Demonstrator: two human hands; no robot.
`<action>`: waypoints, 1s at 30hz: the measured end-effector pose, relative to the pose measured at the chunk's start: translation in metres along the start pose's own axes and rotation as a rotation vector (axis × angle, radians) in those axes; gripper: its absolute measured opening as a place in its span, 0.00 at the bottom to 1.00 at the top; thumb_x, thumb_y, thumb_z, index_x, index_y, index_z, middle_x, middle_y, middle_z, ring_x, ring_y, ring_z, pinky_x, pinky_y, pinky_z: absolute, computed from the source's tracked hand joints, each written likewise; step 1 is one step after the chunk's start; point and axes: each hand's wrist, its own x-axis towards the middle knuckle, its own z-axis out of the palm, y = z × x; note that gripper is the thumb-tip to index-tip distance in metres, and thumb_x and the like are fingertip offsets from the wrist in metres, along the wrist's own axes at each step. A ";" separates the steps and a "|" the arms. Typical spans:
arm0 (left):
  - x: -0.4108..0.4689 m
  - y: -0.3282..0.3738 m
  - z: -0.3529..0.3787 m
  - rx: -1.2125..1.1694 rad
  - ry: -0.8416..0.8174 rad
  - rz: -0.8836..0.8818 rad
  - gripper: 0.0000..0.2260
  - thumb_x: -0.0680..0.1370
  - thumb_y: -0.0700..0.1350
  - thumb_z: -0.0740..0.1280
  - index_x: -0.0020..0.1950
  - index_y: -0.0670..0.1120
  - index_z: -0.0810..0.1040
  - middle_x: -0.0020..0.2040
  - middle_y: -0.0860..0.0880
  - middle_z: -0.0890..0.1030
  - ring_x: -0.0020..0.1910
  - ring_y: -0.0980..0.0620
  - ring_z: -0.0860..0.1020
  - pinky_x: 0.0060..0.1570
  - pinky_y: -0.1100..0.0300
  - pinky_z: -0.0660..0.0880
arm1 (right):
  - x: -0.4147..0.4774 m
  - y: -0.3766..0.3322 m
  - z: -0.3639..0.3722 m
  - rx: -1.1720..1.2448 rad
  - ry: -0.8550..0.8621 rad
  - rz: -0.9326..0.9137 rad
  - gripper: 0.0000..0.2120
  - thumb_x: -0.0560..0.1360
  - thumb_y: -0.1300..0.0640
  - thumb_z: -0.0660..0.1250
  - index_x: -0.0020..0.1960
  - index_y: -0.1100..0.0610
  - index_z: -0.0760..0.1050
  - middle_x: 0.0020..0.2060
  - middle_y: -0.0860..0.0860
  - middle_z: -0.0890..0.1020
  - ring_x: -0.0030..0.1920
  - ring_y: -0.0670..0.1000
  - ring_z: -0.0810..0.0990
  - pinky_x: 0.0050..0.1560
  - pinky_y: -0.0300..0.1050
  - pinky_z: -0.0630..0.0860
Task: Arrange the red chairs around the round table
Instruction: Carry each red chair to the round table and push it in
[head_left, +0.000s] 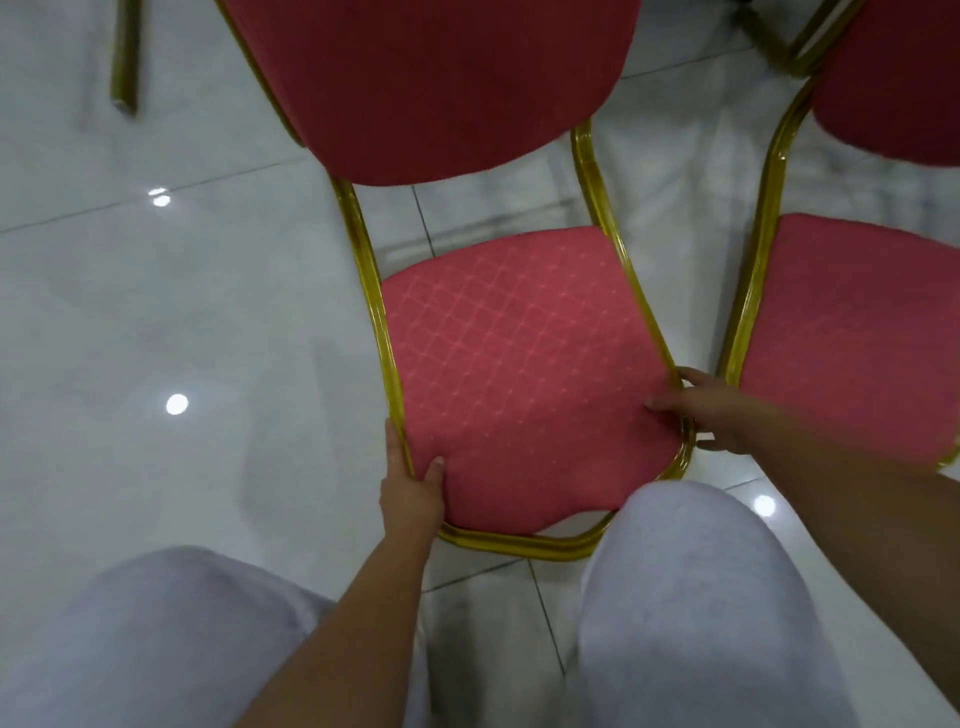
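Nearest the camera, two knees (675, 571) in pale trousers stand at the front edge of the red banquet chair's seat (519, 364). The left hand (413, 493) grips the seat's front-left corner, thumb on the cushion, fingers along the gold frame (382, 322). The right hand (711, 410) clasps the seat's right edge likewise. Holding both sides presumably lets the chair be lifted or slid without twisting. Beyond the seat rises its backrest (431, 78). Just right of the seat stands a second red chair (857, 338). Far left of it, a separate gold leg (124, 62) rests on the glossy tiled floor (156, 312). The round table is out of view.
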 end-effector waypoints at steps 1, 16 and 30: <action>-0.014 0.020 -0.014 0.000 -0.009 -0.017 0.36 0.80 0.46 0.67 0.80 0.62 0.48 0.70 0.46 0.74 0.65 0.42 0.75 0.67 0.48 0.71 | -0.026 -0.010 -0.006 -0.002 0.005 0.010 0.36 0.69 0.52 0.78 0.72 0.40 0.66 0.56 0.49 0.78 0.56 0.55 0.75 0.58 0.58 0.69; -0.190 0.304 -0.302 0.101 -0.108 -0.189 0.40 0.79 0.42 0.69 0.80 0.60 0.45 0.73 0.41 0.70 0.64 0.37 0.74 0.62 0.39 0.74 | -0.409 -0.162 -0.063 -0.052 -0.107 0.040 0.21 0.75 0.63 0.72 0.64 0.54 0.71 0.55 0.59 0.79 0.52 0.61 0.79 0.52 0.63 0.78; -0.268 0.489 -0.454 -0.300 -0.047 -0.042 0.07 0.79 0.44 0.68 0.56 0.48 0.79 0.56 0.44 0.76 0.45 0.49 0.75 0.40 0.58 0.77 | -0.629 -0.265 -0.069 0.113 0.284 -0.218 0.10 0.80 0.57 0.61 0.40 0.57 0.69 0.42 0.59 0.74 0.42 0.54 0.72 0.39 0.44 0.73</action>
